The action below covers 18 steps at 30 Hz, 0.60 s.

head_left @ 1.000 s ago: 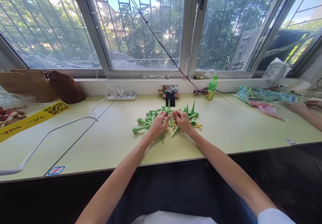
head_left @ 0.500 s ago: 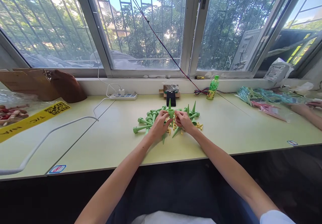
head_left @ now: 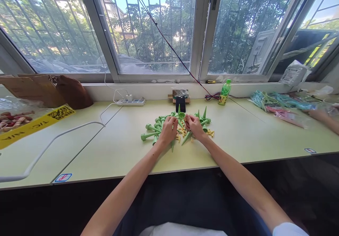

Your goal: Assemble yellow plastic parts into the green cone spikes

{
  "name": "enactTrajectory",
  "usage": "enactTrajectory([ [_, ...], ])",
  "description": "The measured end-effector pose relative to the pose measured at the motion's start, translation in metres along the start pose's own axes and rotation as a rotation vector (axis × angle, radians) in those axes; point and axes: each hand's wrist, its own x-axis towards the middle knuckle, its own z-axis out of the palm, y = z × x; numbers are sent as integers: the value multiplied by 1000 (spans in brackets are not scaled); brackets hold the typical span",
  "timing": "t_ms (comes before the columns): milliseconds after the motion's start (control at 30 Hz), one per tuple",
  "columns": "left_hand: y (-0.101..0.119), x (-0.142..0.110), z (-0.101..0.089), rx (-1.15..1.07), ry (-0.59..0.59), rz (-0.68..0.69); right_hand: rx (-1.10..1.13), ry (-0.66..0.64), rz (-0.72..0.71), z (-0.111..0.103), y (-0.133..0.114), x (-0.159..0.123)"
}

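A green plastic plant-watering spike [head_left: 181,115], its round cup turned toward me, is between my hands. My right hand [head_left: 194,126] pinches it at the right side of the cup; a bit of yellow shows by the fingertips. Just left of the cup, my left hand [head_left: 168,130] is closed with bent fingers, apart from the rim; what it holds, if anything, is hidden. More green spikes [head_left: 150,135] fan out to the left, and others [head_left: 204,113] lie on the right. Small yellow plastic pieces [head_left: 210,133] are scattered around and under my hands.
Behind the pile are a phone [head_left: 180,104] and a small open box [head_left: 182,94]. A green bottle [head_left: 224,92] stands at back right, a power strip [head_left: 131,102] at back left. Bagged coloured parts [head_left: 275,101] lie right, near another person's arm [head_left: 324,119]. A white cable [head_left: 66,131] crosses the left.
The cup has tipped so its opening faces me more. My left fingers have drawn back to the left from it, while my right hand stays at its side.
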Motion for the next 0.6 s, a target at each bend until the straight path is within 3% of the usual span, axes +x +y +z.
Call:
enactTrajectory([
  [167, 4, 3, -4, -225, -44, -204, -257, -21, -114, 0, 3, -2],
  [300, 5, 4, -5, -357, -45, -323, -330, -82, -168, 2, 0, -6],
  [400, 7, 4, -7, -365, -46, -320, -341, -98, -188, 1, 0, -7],
  [600, 8, 2, -9, -269, -69, -175, -356, -82, -194, -1, 4, -7],
])
